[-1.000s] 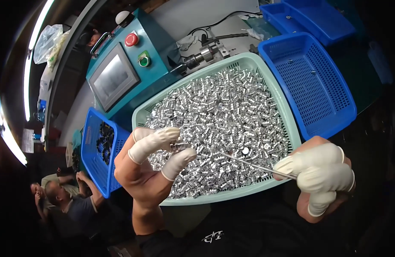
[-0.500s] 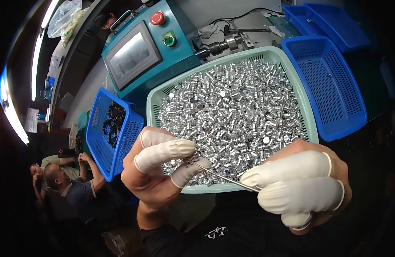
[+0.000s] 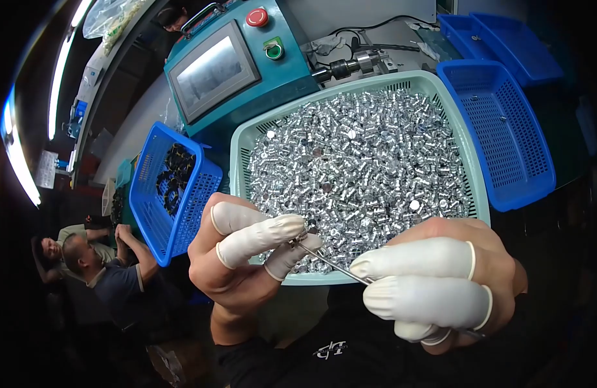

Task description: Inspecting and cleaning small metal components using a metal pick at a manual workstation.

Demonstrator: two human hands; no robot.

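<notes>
My left hand, with white finger cots on its thumb and fingers, pinches a tiny metal piece mostly hidden by the fingertips. My right hand, in similar cots, is closed on a thin metal rod. The rod slants up to the left, and its tip meets the piece at my left fingertips. Its other end pokes out below my right hand. Both hands are over the near edge of a pale green basket, heaped with small shiny silver metal parts.
A teal machine with a screen and a red button stands behind the basket. A blue basket of dark parts is at left; another blue basket is at right. Two people sit at far left.
My right hand has slid left along the rod toward my left hand, so less rod shows between them. The rod's rear end now shows. The whole view has shifted slightly.
</notes>
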